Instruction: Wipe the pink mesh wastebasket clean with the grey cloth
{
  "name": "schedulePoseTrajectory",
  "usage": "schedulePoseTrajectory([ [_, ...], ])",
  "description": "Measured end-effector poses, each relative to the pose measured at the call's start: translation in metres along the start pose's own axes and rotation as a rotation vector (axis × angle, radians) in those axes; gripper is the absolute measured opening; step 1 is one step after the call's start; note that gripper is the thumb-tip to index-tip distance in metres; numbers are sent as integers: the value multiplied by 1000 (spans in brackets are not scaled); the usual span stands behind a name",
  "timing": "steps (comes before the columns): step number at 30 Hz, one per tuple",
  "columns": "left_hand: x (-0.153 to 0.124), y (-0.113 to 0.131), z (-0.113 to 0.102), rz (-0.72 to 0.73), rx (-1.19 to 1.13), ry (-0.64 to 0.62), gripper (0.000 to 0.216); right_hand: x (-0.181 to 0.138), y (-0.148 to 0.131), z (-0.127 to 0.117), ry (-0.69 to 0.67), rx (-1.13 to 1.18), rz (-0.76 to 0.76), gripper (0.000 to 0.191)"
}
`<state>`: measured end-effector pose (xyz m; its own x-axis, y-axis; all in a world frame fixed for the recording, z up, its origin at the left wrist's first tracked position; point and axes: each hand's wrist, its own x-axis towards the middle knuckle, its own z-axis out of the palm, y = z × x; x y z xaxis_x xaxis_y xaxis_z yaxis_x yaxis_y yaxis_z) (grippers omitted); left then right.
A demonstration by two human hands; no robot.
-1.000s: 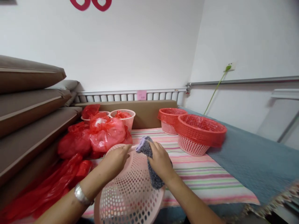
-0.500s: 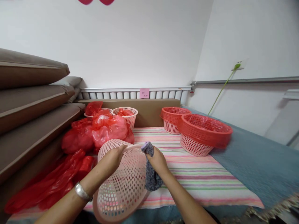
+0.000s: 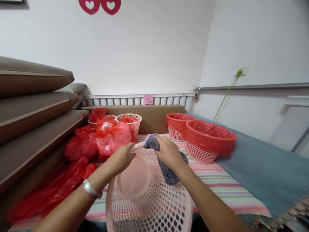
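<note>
A pale pink plastic basket full of holes is tilted with its mouth toward me, so its round base shows inside. My left hand grips the far rim with thumb and fingers. On the same rim, a little to the right, my right hand presses a dark grey fuzzy cloth. One end of that cloth folds over the rim and the rest hangs below the hand. A silver bracelet is on my left wrist. The basket's near edge runs out of view at the bottom.
Bulging red plastic bags lie left, with a loose red bag nearer. Behind them stands a pink basket. Two baskets lined with red bags stand right on the striped cloth. Stacked cushions rise at far left.
The basket has turned, its mouth now facing me more and its base in sight. My right hand and the cloth have shifted up along the rim. The view has tilted slightly upward.
</note>
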<state>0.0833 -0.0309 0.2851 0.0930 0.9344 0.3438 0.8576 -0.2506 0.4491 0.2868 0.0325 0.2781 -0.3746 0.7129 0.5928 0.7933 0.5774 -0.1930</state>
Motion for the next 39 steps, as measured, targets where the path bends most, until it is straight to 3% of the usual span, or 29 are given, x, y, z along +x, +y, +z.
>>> schedulePoseTrajectory([
  [5, 4, 5, 1, 30, -11, -20, 18, -8, 1, 6, 4, 19, 14, 35],
  [14, -13, -9, -1, -15, -16, 30, 12, -19, 7, 20, 45, 20, 162, 43],
  [27, -39, -32, -7, -131, -71, 97, 17, -68, 35, 27, -160, 98, 539, 31],
  [32, -39, -18, -17, -148, 19, 23, 14, -58, 31, 22, -126, 98, 475, 27],
  [39, -2, 2, -31, -17, 186, -123, 10, -28, -5, 14, -63, 81, 180, 28],
])
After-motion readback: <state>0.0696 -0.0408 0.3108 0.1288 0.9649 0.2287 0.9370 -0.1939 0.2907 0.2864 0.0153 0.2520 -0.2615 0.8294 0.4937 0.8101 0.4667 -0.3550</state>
